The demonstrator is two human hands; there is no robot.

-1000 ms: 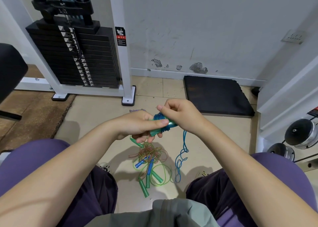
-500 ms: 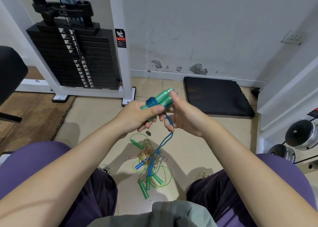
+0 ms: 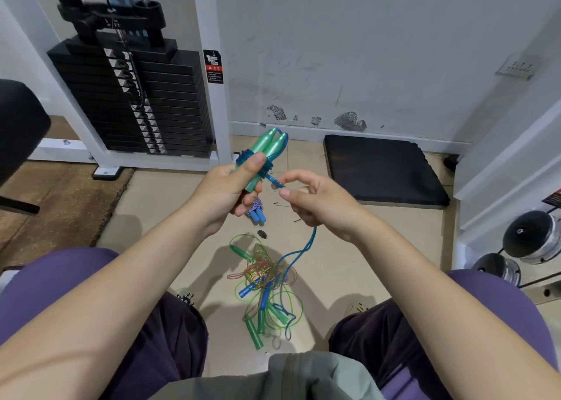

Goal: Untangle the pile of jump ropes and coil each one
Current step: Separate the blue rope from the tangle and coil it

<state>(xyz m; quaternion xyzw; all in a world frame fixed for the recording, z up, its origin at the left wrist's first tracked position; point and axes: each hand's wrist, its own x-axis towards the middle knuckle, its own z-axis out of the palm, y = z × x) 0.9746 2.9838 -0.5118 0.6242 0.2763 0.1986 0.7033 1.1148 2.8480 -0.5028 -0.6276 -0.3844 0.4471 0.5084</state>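
Note:
My left hand [image 3: 226, 187] grips two green jump rope handles [image 3: 268, 146] held together, with blue rope coiled around them. From that coil a blue rope [image 3: 305, 248] runs through the pinching fingers of my right hand [image 3: 315, 200] and hangs down to the floor. Its end reaches a tangled pile of ropes [image 3: 264, 287] between my knees, made of green, blue and orange cords with green and blue handles. A coiled rope with blue handles [image 3: 257, 213] lies on the floor below my left hand.
A black weight stack machine [image 3: 133, 96] with a white frame stands at the back left. A black foam mat [image 3: 382, 169] lies against the wall. Dumbbells [image 3: 528, 241] sit on a rack at the right. My legs flank the pile.
My left hand has lifted the green handles and tilted them upward. My right hand moved out to the right along the blue rope. The rope's loose end was drawn toward the pile.

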